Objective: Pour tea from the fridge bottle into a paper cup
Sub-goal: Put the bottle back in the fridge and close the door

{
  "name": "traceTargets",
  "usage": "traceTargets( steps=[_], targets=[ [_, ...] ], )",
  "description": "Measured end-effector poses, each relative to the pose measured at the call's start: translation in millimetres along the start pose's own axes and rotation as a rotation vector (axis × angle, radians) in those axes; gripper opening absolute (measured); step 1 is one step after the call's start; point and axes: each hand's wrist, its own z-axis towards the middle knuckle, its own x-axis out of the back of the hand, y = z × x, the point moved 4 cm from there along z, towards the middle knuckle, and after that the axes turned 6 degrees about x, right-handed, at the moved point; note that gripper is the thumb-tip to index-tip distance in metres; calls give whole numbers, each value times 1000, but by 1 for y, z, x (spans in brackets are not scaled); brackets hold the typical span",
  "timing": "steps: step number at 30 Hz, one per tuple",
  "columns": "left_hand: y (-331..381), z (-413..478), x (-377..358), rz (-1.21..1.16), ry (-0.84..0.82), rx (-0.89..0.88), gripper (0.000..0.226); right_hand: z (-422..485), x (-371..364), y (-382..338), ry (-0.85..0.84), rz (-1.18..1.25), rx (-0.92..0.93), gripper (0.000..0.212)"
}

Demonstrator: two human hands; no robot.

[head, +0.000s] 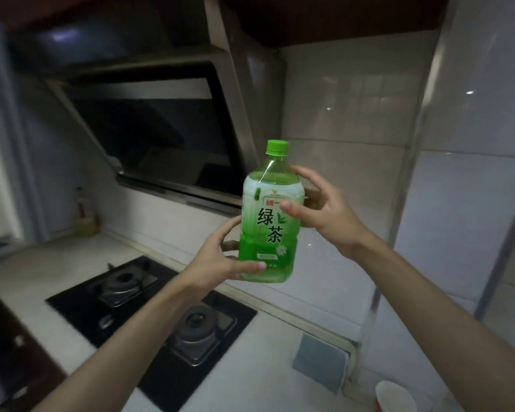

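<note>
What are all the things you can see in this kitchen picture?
tea bottle: one, green label and green cap on, held upright in the air above the counter
paper cup: one, white, bottom right on the counter
gas stove: one, black, two burners, set in the counter
range hood: one, dark, above the stove
small bottle: one, yellowish, blurred, far left corner
counter: one, pale
left hand: grips the bottle's base
right hand: grips its upper part

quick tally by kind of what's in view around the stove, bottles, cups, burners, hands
Bottles: 2, a green-capped clear plastic tea bottle held up, a small blurry bottle in the far corner
Paper cups: 1, white cup at the bottom edge
Gas burners: 2
Hands: 2, left hand, right hand
Total: 7
</note>
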Motion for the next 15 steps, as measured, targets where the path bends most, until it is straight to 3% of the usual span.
traceTargets(
  steps=[15],
  targets=[
    [42, -172, 163, 94, 545, -5, 80, 68, -218, -35, -390, 278, 143, 66]
  ],
)
